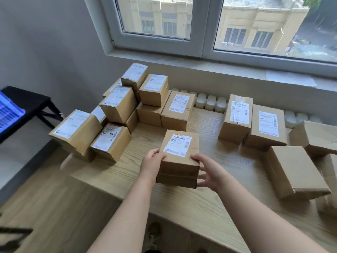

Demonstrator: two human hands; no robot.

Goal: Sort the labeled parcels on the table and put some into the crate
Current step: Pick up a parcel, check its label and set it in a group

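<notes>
Head camera view, looking down at one brown cardboard parcel held over the near middle of a pale wooden table. The left hand grips its near left corner and the right hand grips its near right corner, thumbs on top. The white shipping label faces up, probably so that it can be read before the parcel is sorted. Whether the parcel's base touches the table cannot be told.

To the far left, labeled parcels lie heaped in a loose pile, some tilted. To the right, two more labeled parcels stand side by side, and beyond them plain-faced boxes show no label and are partly cut off by the frame. The print on every label is too small to read.

At the far left edge, a blue crate sits on a black stand. It is blurred and mostly out of frame, so its contents are hidden.
</notes>
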